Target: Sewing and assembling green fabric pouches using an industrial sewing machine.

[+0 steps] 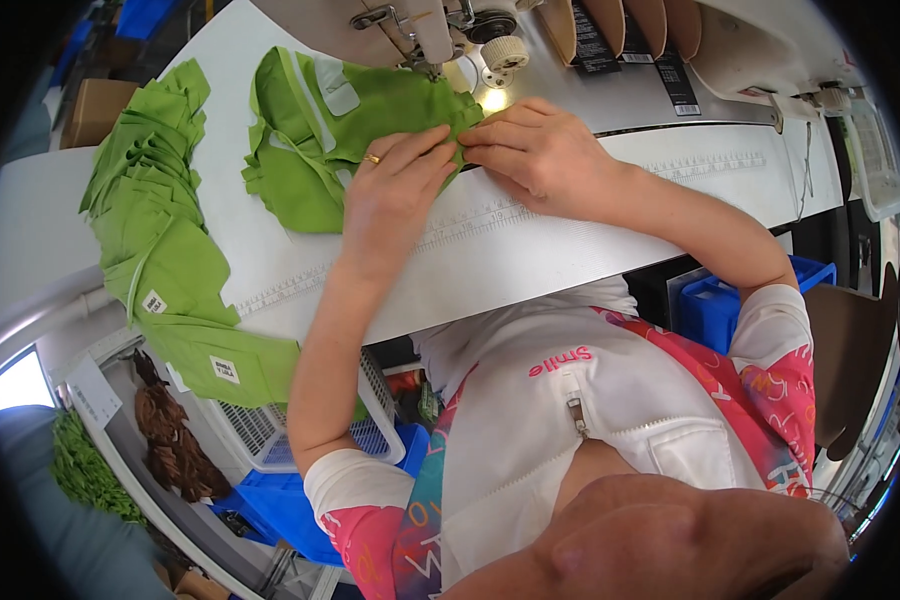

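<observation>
A bright green fabric piece (pixel 305 195) with white strips and a white patch lies on the white sewing table (pixel 530 255). Its far edge runs under the needle area of the sewing machine (pixel 415 30), where a small lamp glows. My left hand (pixel 390 195), with a ring on one finger, is closed at the fabric's right edge, fingertips pressed on it. Close beside it, my right hand (pixel 545 155) pinches the same edge, thumb and fingers together. The fingertips of both hands nearly meet just in front of the needle. Part of the cloth is hidden beneath my left hand.
A long overlapping row of green fabric pieces (pixel 165 250) with white labels hangs over the table's left edge. A ruler strip (pixel 590 190) crosses the table. Curved brown cards (pixel 605 30) with black tags stand behind. Below are a white basket (pixel 260 435) and blue bins (pixel 290 510).
</observation>
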Demonstrator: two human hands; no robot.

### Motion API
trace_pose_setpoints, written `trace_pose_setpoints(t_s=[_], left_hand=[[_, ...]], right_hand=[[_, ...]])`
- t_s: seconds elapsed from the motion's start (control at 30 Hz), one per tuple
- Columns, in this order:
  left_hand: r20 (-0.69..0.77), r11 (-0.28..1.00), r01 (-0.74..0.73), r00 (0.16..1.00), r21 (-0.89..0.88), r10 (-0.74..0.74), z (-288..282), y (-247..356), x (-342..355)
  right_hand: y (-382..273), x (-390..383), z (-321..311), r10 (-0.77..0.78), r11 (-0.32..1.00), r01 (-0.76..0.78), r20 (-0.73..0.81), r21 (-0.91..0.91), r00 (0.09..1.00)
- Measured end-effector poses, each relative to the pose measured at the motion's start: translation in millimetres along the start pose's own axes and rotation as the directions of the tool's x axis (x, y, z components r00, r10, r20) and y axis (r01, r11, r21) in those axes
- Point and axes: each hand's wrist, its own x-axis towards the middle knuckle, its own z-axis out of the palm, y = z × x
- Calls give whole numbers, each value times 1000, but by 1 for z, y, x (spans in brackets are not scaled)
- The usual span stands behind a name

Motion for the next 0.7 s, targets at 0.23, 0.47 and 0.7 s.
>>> trace_pose_setpoints(t_s=[0.23, 0.47, 0.7], left_hand=[[1, 995, -15, 1000, -99, 15, -4, -26, 11], [-1, 989, -33, 999, -143, 34, 1, -51, 31], [12, 993, 10, 1000, -117, -9, 4, -73, 53]], right_hand=[[20, 8, 0, -28, 998, 28, -5, 58, 1000], [27, 14, 5, 98, 995, -98, -6, 2, 995], [32, 20, 5, 222, 960, -218, 6, -174, 975]])
